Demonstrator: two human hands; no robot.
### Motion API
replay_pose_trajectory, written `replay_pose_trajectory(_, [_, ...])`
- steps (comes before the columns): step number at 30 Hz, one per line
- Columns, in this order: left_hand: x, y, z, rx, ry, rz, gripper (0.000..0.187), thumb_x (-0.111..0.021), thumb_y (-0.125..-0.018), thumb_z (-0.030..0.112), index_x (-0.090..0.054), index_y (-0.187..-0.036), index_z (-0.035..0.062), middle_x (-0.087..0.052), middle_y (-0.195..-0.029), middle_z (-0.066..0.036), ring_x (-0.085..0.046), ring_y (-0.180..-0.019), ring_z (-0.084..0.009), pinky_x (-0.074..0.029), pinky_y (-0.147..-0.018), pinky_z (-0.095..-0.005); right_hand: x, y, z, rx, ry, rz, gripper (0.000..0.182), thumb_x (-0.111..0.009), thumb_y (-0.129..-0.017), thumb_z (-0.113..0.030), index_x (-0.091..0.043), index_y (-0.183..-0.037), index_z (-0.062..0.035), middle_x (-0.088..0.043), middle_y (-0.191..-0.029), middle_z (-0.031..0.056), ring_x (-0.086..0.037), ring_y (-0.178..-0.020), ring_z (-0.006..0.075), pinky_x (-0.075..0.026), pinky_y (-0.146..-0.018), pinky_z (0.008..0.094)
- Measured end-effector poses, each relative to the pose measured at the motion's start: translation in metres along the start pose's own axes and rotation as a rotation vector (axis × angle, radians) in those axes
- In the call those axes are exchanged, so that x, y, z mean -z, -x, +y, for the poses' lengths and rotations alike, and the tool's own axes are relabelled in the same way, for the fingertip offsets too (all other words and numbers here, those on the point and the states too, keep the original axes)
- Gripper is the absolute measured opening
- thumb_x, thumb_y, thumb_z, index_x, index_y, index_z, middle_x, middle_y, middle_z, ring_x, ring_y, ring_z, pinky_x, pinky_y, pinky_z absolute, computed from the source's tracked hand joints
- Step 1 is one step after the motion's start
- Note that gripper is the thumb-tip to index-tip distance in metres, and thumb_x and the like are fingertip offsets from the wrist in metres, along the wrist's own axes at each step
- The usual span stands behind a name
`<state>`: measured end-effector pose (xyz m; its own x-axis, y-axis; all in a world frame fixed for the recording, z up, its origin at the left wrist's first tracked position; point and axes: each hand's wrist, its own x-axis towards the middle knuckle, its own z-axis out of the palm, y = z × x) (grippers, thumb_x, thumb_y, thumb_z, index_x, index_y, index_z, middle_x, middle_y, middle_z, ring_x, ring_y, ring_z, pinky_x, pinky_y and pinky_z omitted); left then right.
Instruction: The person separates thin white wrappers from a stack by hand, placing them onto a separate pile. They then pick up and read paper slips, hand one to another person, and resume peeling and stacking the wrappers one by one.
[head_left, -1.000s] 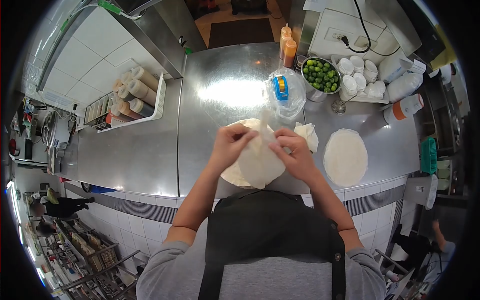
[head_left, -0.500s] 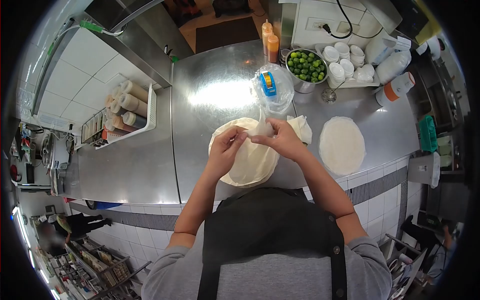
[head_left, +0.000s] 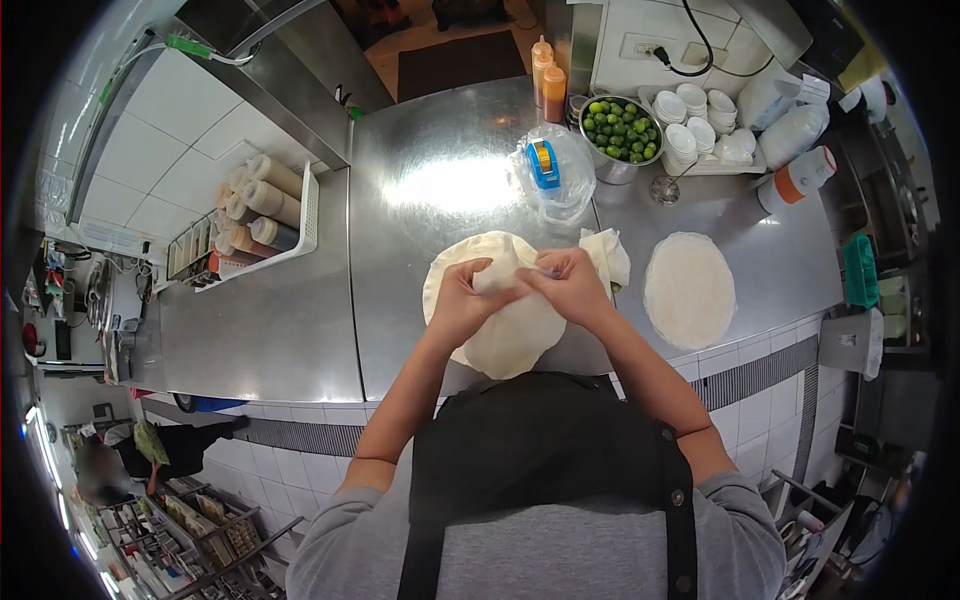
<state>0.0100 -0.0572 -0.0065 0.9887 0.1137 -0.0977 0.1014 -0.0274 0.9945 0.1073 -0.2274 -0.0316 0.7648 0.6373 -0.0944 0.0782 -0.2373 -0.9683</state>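
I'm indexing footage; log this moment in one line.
left hand, right hand: at thin translucent white sheet, grip blurred; beneath: round cream layer; surface: flat grey metal counter

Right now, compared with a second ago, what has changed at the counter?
The left hand and right hand have drawn together; their fingertips, apart before, now nearly meet over the pale round piece. Both remain at the thin sheet, though blur hides their exact grip; no release shows. The tape dispenser, bowl of limes and pale disc at right stayed put.
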Motion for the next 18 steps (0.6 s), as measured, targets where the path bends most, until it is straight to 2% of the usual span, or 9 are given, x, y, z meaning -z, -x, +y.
replay_pose_trajectory(2, [0.002, -0.004, -0.005, 0.112, 0.143, 0.174, 0.013, -0.079, -0.08, 0.002, -0.069, -0.088, 0.0001, -0.07, -0.084, -0.002, -0.064, -0.074, -0.0074, -0.051, -0.062, -0.0223, 0.002, 0.004, -0.001, 0.046, 0.068, 0.122, 0.033, -0.072, -0.082, -0.018, -0.06, -0.062, 0.0047, -0.06, -0.067, 0.0112, -0.055, -0.061, 0.0169, -0.043, -0.058, 0.0343])
replay_pose_trajectory(3, [0.001, -0.005, -0.004, 0.111, 0.144, 0.172, 0.013, -0.079, -0.08, 0.002, -0.069, -0.088, 0.0001, -0.07, -0.084, -0.002, -0.064, -0.074, -0.0074, -0.051, -0.062, -0.0223, 0.002, 0.006, -0.001, 0.091, 0.135, 0.243, 0.03, -0.07, -0.081, -0.015, -0.06, -0.061, 0.0048, -0.062, -0.069, 0.013, -0.058, -0.062, 0.021, -0.045, -0.059, 0.0356])
replay_pose_trajectory(7, [-0.01, -0.009, -0.006, 0.037, 0.128, 0.346, 0.008, -0.074, -0.083, 0.0, -0.066, -0.081, -0.0005, -0.069, -0.081, -0.001, -0.063, -0.074, -0.0067, -0.05, -0.063, -0.0234, -0.011, 0.01, -0.002, 0.258, 0.045, 0.355, 0.025, -0.073, -0.078, -0.016, -0.062, -0.069, 0.0047, -0.064, -0.074, 0.0161, -0.062, -0.065, 0.029, -0.048, -0.063, 0.0379])
replay_pose_trajectory(10, [-0.012, -0.011, -0.017, -0.091, 0.061, 0.331, 0.017, -0.072, -0.085, 0.0, -0.06, -0.074, 0.001, -0.061, -0.073, 0.002, -0.054, -0.067, -0.0043, -0.043, -0.059, -0.0235, -0.015, 0.009, -0.007, 0.121, 0.094, 0.304, 0.03, -0.078, -0.077, -0.022, -0.064, -0.076, 0.004, -0.064, -0.074, 0.0154, -0.063, -0.066, 0.0256, -0.049, -0.066, 0.0372])
replay_pose_trajectory(12, [-0.013, -0.01, -0.017, -0.167, 0.011, 0.286, 0.022, -0.072, -0.086, 0.0, -0.056, -0.071, 0.0019, -0.056, -0.069, 0.004, -0.049, -0.064, -0.0034, -0.039, -0.057, -0.0237, -0.018, 0.004, -0.01, 0.009, -0.122, 0.321, 0.028, -0.081, -0.081, -0.019, -0.061, -0.076, -0.001, -0.059, -0.075, -0.0003, -0.051, -0.068, 0.006, -0.043, -0.061, 0.0264])
replay_pose_trajectory(13, [-0.015, -0.009, -0.013, -0.197, -0.023, 0.265, 0.025, -0.073, -0.086, 0.001, -0.054, -0.069, 0.0028, -0.051, -0.067, 0.005, -0.044, -0.063, -0.0035, -0.035, -0.056, -0.0242, -0.015, 0.0, -0.007, 0.013, -0.12, 0.324, 0.028, -0.081, -0.081, -0.019, -0.061, -0.076, -0.001, -0.059, -0.075, -0.0003, -0.051, -0.068, 0.006, -0.043, -0.061, 0.0264])
replay_pose_trajectory(15, [-0.015, -0.006, -0.006, -0.237, -0.058, 0.242, 0.029, -0.073, -0.086, 0.003, -0.051, -0.067, 0.0036, -0.047, -0.066, 0.006, -0.04, -0.062, -0.0035, -0.031, -0.055, -0.0248, -0.006, -0.009, -0.003, 0.033, 0.019, 0.132, 0.04, -0.083, -0.081, -0.023, -0.051, -0.064, -0.005, -0.053, -0.066, -0.0037, -0.045, -0.063, 0.0038, -0.038, -0.056, 0.0246])
replay_pose_trajectory(16, [-0.012, -0.003, -0.003, -0.21, -0.077, 0.197, 0.028, -0.074, -0.086, 0.004, -0.053, -0.067, 0.0043, -0.052, -0.066, 0.005, -0.044, -0.062, -0.0028, -0.035, -0.055, -0.0231, 0.0, -0.008, -0.005, 0.042, 0.022, 0.137, 0.04, -0.083, -0.081, -0.023, -0.051, -0.064, -0.005, -0.053, -0.066, -0.0037, -0.045, -0.063, 0.0038, -0.038, -0.056, 0.0246])
replay_pose_trajectory(18, [-0.007, -0.001, 0.003, -0.192, -0.1, 0.151, 0.028, -0.076, -0.086, 0.006, -0.055, -0.067, 0.005, -0.057, -0.067, 0.005, -0.048, -0.063, -0.0021, -0.038, -0.055, -0.0214, 0.013, -0.005, -0.011, -0.009, -0.06, -0.063, 0.046, -0.08, -0.083, -0.02, -0.044, -0.058, -0.0066, -0.045, -0.059, -0.0059, -0.037, -0.058, 0.0032, -0.031, -0.051, 0.0257])
